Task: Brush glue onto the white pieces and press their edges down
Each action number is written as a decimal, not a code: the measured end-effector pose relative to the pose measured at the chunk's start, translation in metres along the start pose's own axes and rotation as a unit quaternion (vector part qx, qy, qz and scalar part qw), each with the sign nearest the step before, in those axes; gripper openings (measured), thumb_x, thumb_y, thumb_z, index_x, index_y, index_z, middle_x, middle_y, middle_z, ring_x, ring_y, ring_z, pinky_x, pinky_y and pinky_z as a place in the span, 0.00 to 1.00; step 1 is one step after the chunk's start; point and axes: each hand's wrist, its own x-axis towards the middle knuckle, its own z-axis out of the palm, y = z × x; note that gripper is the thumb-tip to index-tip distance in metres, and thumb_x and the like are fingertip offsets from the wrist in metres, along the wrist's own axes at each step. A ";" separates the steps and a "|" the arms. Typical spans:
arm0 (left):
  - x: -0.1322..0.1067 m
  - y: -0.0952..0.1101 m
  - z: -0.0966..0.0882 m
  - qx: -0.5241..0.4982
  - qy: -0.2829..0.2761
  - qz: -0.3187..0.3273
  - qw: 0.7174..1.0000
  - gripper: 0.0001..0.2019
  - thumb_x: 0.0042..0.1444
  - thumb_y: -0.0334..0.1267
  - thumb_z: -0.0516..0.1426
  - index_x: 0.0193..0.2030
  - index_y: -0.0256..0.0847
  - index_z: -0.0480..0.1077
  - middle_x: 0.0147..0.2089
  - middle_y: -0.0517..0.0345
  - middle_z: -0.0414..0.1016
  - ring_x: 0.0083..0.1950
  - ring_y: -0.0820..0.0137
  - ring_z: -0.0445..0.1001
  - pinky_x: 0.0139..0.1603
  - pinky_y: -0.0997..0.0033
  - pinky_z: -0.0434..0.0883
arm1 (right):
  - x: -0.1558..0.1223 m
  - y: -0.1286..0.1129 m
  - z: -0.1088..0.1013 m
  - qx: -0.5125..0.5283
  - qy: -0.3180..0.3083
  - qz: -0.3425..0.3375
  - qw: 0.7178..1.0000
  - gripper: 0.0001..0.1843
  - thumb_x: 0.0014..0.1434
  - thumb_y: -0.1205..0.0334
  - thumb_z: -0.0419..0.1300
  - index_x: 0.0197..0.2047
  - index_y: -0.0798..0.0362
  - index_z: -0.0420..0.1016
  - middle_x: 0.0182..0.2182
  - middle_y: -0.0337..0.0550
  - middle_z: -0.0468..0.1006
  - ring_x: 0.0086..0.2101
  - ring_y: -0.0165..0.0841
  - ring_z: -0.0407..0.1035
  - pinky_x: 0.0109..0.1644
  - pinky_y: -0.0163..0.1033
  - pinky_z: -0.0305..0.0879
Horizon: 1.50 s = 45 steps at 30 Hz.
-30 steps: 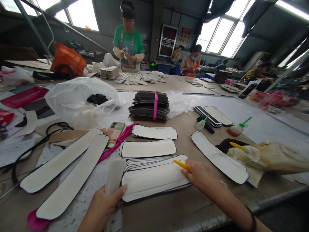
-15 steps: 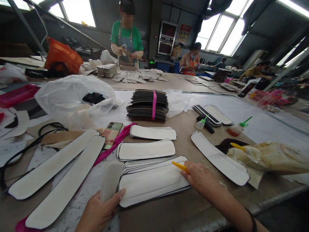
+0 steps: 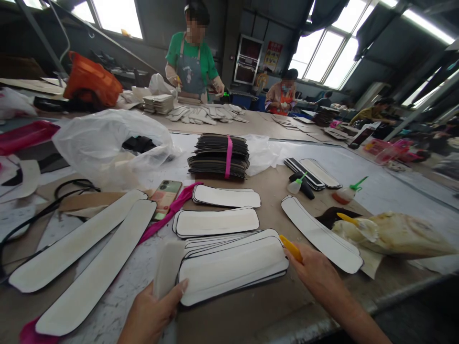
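Observation:
My left hand (image 3: 152, 310) is closed at the left end of the top white panel (image 3: 233, 270). Its thumb presses on the panel's edge, and a pale off-white strip (image 3: 169, 267) passes between thumb and hidden fingers. My right hand (image 3: 313, 267) is closed around a yellow plastic spreader (image 3: 291, 248), its tip beside the panel's upper right corner. The panel has rounded corners and a dark edge, and lies on several fanned ones. Behind it are two small stacks of similar panels, the nearer stack (image 3: 218, 223) and the farther stack (image 3: 226, 197).
Long white panels (image 3: 96, 267) lie at left, near a phone (image 3: 167, 196) and a pink ribbon (image 3: 172, 210). A curved panel (image 3: 322, 234), a glue-smeared bag (image 3: 401, 234) and squeeze bottles (image 3: 346, 193) are at right. A strapped dark stack (image 3: 211, 155) stands behind. Co-workers (image 3: 193, 62) work beyond.
My right hand has moved right with the yellow spreader, whose tip has gone from over the top panel to its right end. My left hand stays at the panel's left end.

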 end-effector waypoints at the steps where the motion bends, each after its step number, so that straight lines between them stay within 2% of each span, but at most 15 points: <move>1: 0.000 -0.001 0.000 -0.004 -0.001 0.002 1.000 0.17 0.34 0.51 0.61 0.17 0.41 0.61 0.09 0.65 0.59 0.15 0.72 0.57 0.21 0.72 0.53 | -0.001 -0.001 0.000 0.010 0.012 0.001 1.000 0.15 0.59 0.58 0.45 0.38 0.53 0.71 0.32 0.47 0.76 0.36 0.41 0.71 0.40 0.42 0.62; 5: -0.003 -0.003 0.001 -0.040 -0.007 0.004 0.999 0.17 0.34 0.50 0.61 0.19 0.40 0.62 0.10 0.64 0.60 0.16 0.72 0.59 0.20 0.73 0.56 | -0.004 -0.004 -0.002 0.126 0.042 0.027 0.991 0.16 0.57 0.52 0.48 0.38 0.53 0.70 0.31 0.45 0.75 0.35 0.38 0.70 0.40 0.41 0.63; 7: -0.005 -0.002 0.001 -0.070 -0.013 0.003 0.997 0.17 0.34 0.49 0.61 0.21 0.39 0.63 0.11 0.66 0.60 0.16 0.72 0.59 0.19 0.74 0.56 | -0.004 -0.007 -0.005 0.231 0.008 0.079 0.970 0.18 0.56 0.48 0.50 0.38 0.53 0.68 0.24 0.39 0.72 0.26 0.34 0.68 0.31 0.37 0.64; 9: -0.006 -0.001 0.001 -0.087 -0.021 0.011 0.996 0.17 0.34 0.50 0.62 0.22 0.39 0.63 0.11 0.66 0.60 0.16 0.74 0.58 0.19 0.74 0.55 | -0.002 -0.009 -0.007 0.303 -0.044 0.126 0.943 0.18 0.53 0.45 0.53 0.33 0.53 0.67 0.17 0.32 0.64 0.19 0.29 0.62 0.22 0.34 0.58; 13: -0.007 0.001 -0.004 -0.089 -0.015 0.031 0.995 0.16 0.35 0.48 0.62 0.23 0.38 0.65 0.11 0.68 0.60 0.16 0.74 0.58 0.19 0.74 0.55 | -0.003 -0.015 -0.010 0.366 -0.074 0.152 0.915 0.20 0.48 0.45 0.60 0.23 0.53 0.63 0.15 0.31 0.60 0.17 0.25 0.58 0.20 0.31 0.55; 17: -0.006 -0.001 -0.011 -0.142 0.014 0.049 0.989 0.21 0.32 0.46 0.64 0.34 0.35 0.70 0.22 0.61 0.72 0.25 0.68 0.69 0.27 0.72 0.65 | -0.011 -0.022 -0.011 0.459 -0.033 0.189 0.868 0.17 0.44 0.50 0.65 0.30 0.53 0.69 0.19 0.30 0.61 0.19 0.23 0.56 0.19 0.27 0.57; 19: -0.007 -0.001 -0.015 -0.163 0.018 0.052 0.985 0.23 0.31 0.46 0.65 0.35 0.34 0.70 0.25 0.58 0.74 0.29 0.66 0.70 0.31 0.71 0.66 | -0.014 -0.026 -0.013 0.489 -0.016 0.208 0.847 0.19 0.41 0.52 0.68 0.33 0.53 0.70 0.20 0.30 0.61 0.19 0.22 0.56 0.18 0.24 0.57; 22: -0.012 0.004 -0.022 -0.174 0.017 0.040 0.984 0.23 0.30 0.47 0.66 0.32 0.34 0.71 0.22 0.60 0.71 0.28 0.68 0.68 0.31 0.72 0.66 | -0.015 -0.029 -0.015 0.513 -0.015 0.231 0.826 0.22 0.37 0.53 0.70 0.35 0.53 0.71 0.20 0.30 0.63 0.19 0.22 0.56 0.18 0.23 0.57; 27: -0.019 0.018 -0.039 -0.232 -0.079 0.024 0.969 0.19 0.32 0.48 0.65 0.27 0.36 0.71 0.18 0.64 0.65 0.23 0.74 0.62 0.24 0.76 0.62 | -0.011 -0.031 -0.018 0.553 -0.059 0.234 0.798 0.22 0.34 0.53 0.72 0.31 0.53 0.70 0.19 0.31 0.63 0.17 0.22 0.57 0.16 0.24 0.58; 30: -0.020 0.021 -0.046 -0.241 -0.122 -0.019 0.963 0.19 0.32 0.48 0.67 0.22 0.36 0.68 0.17 0.65 0.62 0.20 0.78 0.56 0.21 0.79 0.56 | -0.012 -0.033 -0.016 0.576 -0.090 0.208 0.785 0.20 0.36 0.51 0.70 0.28 0.52 0.68 0.18 0.33 0.64 0.16 0.23 0.57 0.16 0.27 0.58; 33: -0.019 0.019 -0.048 -0.299 -0.174 -0.075 0.935 0.18 0.33 0.46 0.67 0.23 0.36 0.68 0.18 0.64 0.61 0.21 0.78 0.56 0.22 0.78 0.57 | -0.015 -0.035 -0.010 0.588 -0.112 0.211 0.773 0.19 0.41 0.46 0.66 0.29 0.50 0.68 0.19 0.36 0.67 0.16 0.27 0.61 0.17 0.31 0.63; 36: -0.016 0.016 -0.048 -0.352 -0.202 -0.126 0.905 0.16 0.33 0.44 0.67 0.22 0.36 0.67 0.16 0.66 0.58 0.19 0.79 0.55 0.21 0.78 0.57 | -0.012 -0.037 -0.003 0.616 -0.127 0.234 0.742 0.19 0.42 0.46 0.66 0.28 0.49 0.67 0.17 0.33 0.64 0.15 0.25 0.59 0.18 0.29 0.62; 38: -0.011 0.016 -0.048 -0.342 -0.203 -0.129 0.908 0.17 0.34 0.44 0.67 0.21 0.35 0.67 0.15 0.66 0.57 0.18 0.81 0.53 0.20 0.80 0.54 | -0.006 -0.038 -0.001 0.630 -0.138 0.241 0.725 0.20 0.41 0.47 0.68 0.27 0.50 0.66 0.16 0.30 0.61 0.15 0.22 0.56 0.17 0.26 0.59; 41: 0.001 0.022 -0.050 -0.274 -0.179 -0.093 0.940 0.18 0.35 0.46 0.67 0.20 0.34 0.67 0.13 0.64 0.59 0.17 0.81 0.53 0.18 0.81 0.50 | 0.007 -0.042 -0.003 0.621 -0.147 0.223 0.737 0.22 0.42 0.47 0.68 0.26 0.52 0.63 0.16 0.28 0.58 0.15 0.19 0.53 0.16 0.23 0.53; 45: 0.019 0.046 -0.050 -0.224 -0.167 -0.041 0.959 0.18 0.36 0.47 0.65 0.22 0.36 0.65 0.16 0.65 0.61 0.19 0.80 0.55 0.20 0.80 0.53 | 0.032 -0.047 -0.015 0.545 -0.162 0.175 0.804 0.23 0.45 0.45 0.65 0.25 0.54 0.61 0.15 0.28 0.59 0.15 0.18 0.53 0.16 0.23 0.49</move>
